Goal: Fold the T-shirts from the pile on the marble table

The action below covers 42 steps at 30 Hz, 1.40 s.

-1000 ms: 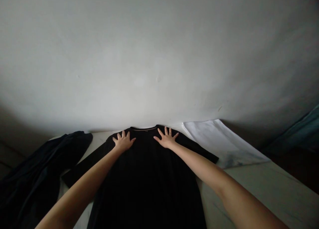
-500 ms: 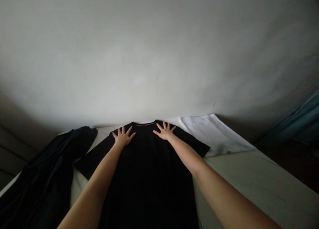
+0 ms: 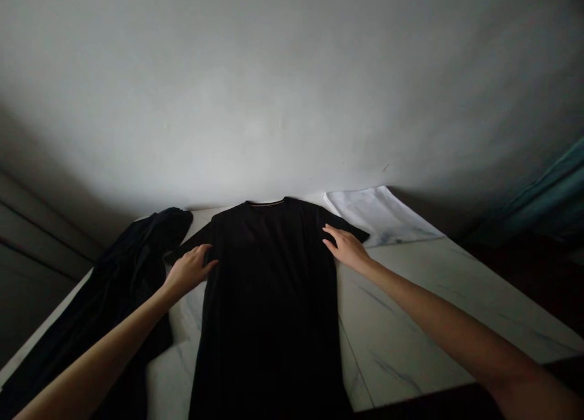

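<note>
- At the centre of the frame, left of the garment's body, the left hand (image 3: 189,269) lies palm down with loose fingers on the black shirt (image 3: 269,286), where sleeve meets side. It pinches nothing.
- Right of centre, the right hand (image 3: 347,248) rests flat and open on the opposite sleeve seam, also grasping nothing.
- The shirt lies spread on the marbled table (image 3: 433,298), collar toward the wall, and its lower part runs out of the bottom of the frame.
- Flat palms hold by friction alone, so a sideways push could slide the whole shirt or bunch it into creases.
- The dark garment (image 3: 128,268) heaped at left sits against the left sleeve. In this dim light the left hand could drag it along.
- The white folded cloth (image 3: 376,213), upper right of centre, lies just beyond the right sleeve, so a wide sweep could knock it askew.
</note>
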Tool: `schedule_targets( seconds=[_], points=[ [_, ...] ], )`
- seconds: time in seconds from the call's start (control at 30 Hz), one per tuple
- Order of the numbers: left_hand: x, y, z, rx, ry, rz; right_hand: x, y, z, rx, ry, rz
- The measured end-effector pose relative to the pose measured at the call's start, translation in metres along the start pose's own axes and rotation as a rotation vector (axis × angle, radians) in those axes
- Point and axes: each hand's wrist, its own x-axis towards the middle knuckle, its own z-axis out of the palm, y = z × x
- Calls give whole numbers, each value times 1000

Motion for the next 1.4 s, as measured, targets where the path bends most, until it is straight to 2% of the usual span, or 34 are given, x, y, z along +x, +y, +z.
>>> schedule_targets(
  seconds=[0.13, 0.2, 0.3, 0.43, 0.53, 0.63, 0.73, 0.87, 1.03, 1.13, 1.27, 1.33, 1.4],
  points=[
    [-38, 17, 10, 72, 59, -108, -30, 1, -4, -32, 5, 118],
    [-48, 26, 10, 110, 20, -173, -39, -4, -7, -65, -3, 190],
    [-51, 29, 8, 120, -99, -299, -45, -12, -12, -101, -19, 327],
    [-41, 20, 8, 73, -95, -411, -45, -17, -13, -116, -78, 491],
    [-34, 12, 10, 21, -69, -460, -48, -18, -9, -162, -74, 442],
    [-29, 9, 16, -27, 63, -509, -50, -17, -4, -245, -43, 298],
    [-23, 8, 20, -130, 153, -557, -47, -11, -1, -306, -124, 236],
    [-12, 5, 15, -266, 120, -556, -30, 4, -15, -354, -198, 217],
    [-3, -10, -5, -202, 165, -552, -8, 34, -43, -304, -97, 139],
    [2, -28, -11, -139, 114, -508, -8, 51, -44, -254, -88, 94],
    [9, -43, -12, -8, -53, -488, -13, 66, -32, -127, -173, 151],
    [17, -37, -14, 104, -9, -512, -10, 73, -29, -110, -158, 232],
    [33, -16, -16, 165, 88, -423, -1, 81, -30, -140, -93, 370]
  ],
)
